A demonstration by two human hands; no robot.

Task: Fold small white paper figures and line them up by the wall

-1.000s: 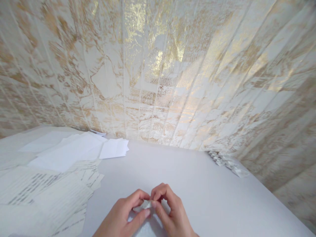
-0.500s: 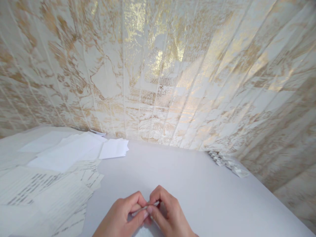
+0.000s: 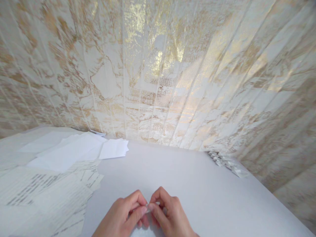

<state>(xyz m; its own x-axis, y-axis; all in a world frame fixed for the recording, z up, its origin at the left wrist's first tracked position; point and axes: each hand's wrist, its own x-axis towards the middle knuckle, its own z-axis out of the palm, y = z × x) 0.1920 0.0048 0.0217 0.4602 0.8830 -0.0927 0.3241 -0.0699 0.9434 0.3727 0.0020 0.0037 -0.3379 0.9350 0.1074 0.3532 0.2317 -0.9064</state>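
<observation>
Low in the middle of the head view, my left hand (image 3: 124, 212) and my right hand (image 3: 169, 210) meet over the white table (image 3: 192, 177). Both are closed, thumbs pinching against bent index fingers. Between the fingertips a small sliver of white folded paper (image 3: 148, 208) shows; the fingers cover most of it, so its full shape is hidden. The two hands nearly touch at the tips. Under them, at the bottom edge, lies a pale patch I cannot make out.
Blank white sheets (image 3: 71, 149) overlap at the left, with a small stack of white paper (image 3: 114, 148) beside them. Printed sheets (image 3: 51, 194) lie nearer. Small silvery-white pieces (image 3: 227, 163) sit by the right back edge. A gold-patterned curtain (image 3: 153, 72) hangs behind.
The fingertips have closed in around the folded paper, so less of it shows than before. My left thumb has shifted slightly up. Everything else looks the same.
</observation>
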